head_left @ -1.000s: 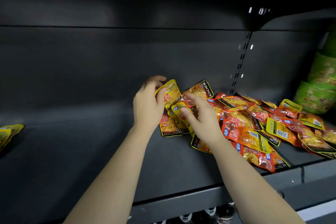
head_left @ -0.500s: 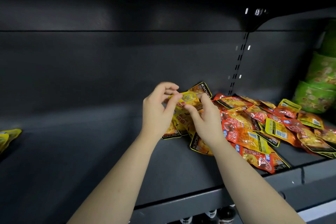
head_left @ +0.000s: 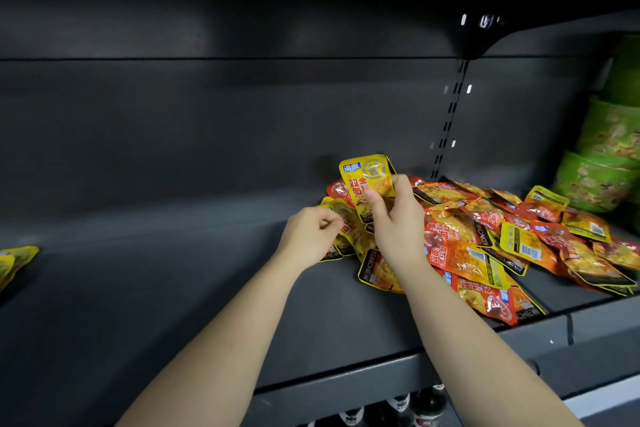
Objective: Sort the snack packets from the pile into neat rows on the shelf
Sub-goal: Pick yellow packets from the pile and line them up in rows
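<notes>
A yellow snack packet [head_left: 367, 181] is held upright above the pile by the right hand [head_left: 394, 222], pinched low between thumb and fingers, its printed face turned toward the camera; the hand is closed on it, and the packet's lower part is hidden behind the thumb. A second yellow packet [head_left: 346, 218], lying at the left edge of the heap, is gripped at its corner by the left hand [head_left: 308, 236], whose fingers are curled tight around the edge. Both bare forearms are extended from the bottom of the frame across the dark grey shelf [head_left: 173, 288]. Just beside the hands, to the right, a loose pile of red and yellow snack packets [head_left: 485, 246] is spread over the shelf toward its front lip, overlapping at every angle; some bear the lettering KONCHEW. A few yellow packets [head_left: 17, 260] are seen well apart at the far left edge. Green stacked tubs [head_left: 602, 163] are stood at the far right against the back panel; bottle tops [head_left: 398, 409] are glimpsed below the shelf.
</notes>
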`<state>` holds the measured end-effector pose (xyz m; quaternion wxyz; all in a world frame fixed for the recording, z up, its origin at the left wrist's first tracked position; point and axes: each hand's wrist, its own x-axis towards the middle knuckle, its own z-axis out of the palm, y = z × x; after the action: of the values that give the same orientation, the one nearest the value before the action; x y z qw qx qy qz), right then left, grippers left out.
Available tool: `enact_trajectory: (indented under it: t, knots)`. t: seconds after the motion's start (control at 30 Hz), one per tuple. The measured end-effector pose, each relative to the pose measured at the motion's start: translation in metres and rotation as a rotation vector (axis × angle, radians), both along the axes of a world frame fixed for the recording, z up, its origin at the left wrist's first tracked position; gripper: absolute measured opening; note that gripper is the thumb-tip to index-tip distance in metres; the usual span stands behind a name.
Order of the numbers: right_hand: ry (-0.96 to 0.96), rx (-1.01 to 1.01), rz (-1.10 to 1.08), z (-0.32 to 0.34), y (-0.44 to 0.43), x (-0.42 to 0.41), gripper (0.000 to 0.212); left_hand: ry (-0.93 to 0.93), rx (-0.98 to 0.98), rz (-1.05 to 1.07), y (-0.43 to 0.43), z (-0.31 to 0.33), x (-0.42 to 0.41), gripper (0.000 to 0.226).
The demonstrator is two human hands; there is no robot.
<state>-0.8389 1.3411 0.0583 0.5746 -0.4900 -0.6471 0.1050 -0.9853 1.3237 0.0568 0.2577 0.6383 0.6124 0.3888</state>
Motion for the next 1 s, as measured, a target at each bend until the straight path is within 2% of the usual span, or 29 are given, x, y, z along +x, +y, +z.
enact_trajectory:
  t: [0.1, 0.17, 0.27, 0.4, 0.5, 0.6, 0.67, 0.77, 1.0]
  knots:
    - [-0.003, 0.006, 0.003, 0.0, -0.001, 0.0, 0.017, -0.132, 0.053, 0.07, 0.004, 0.0, -0.002, 0.004]
    - [-0.01, 0.008, 0.001, 0.0, -0.002, 0.001, 0.018, -0.176, 0.101, 0.143, 0.004, 0.003, -0.005, 0.011]
    - [-0.042, 0.026, -0.004, 0.0, -0.003, 0.001, 0.018, -0.07, 0.151, 0.193, 0.0, 0.009, -0.01, 0.025]
    - [-0.106, 0.07, 0.018, 0.003, -0.005, 0.002, 0.019, 0.047, 0.182, 0.162, -0.004, 0.011, -0.014, 0.032]
    - [-0.129, 0.064, 0.053, 0.005, -0.006, 0.003, 0.019, 0.079, 0.166, 0.087, -0.01, 0.017, -0.021, 0.05]
    - [-0.148, 0.046, 0.043, 0.008, -0.007, 0.001, 0.02, 0.197, 0.122, 0.084, -0.017, 0.028, -0.034, 0.065]
    - [-0.162, 0.01, 0.038, 0.012, -0.009, -0.003, 0.019, 0.331, 0.153, 0.107, -0.024, 0.035, -0.047, 0.058]
    - [-0.205, -0.041, 0.073, 0.016, -0.013, -0.016, 0.019, 0.514, 0.213, 0.159, -0.04, 0.044, -0.069, 0.035]
    - [-0.332, -0.146, 0.165, 0.017, -0.036, -0.082, 0.026, 0.684, 0.245, 0.29, -0.08, 0.049, -0.14, 0.018]
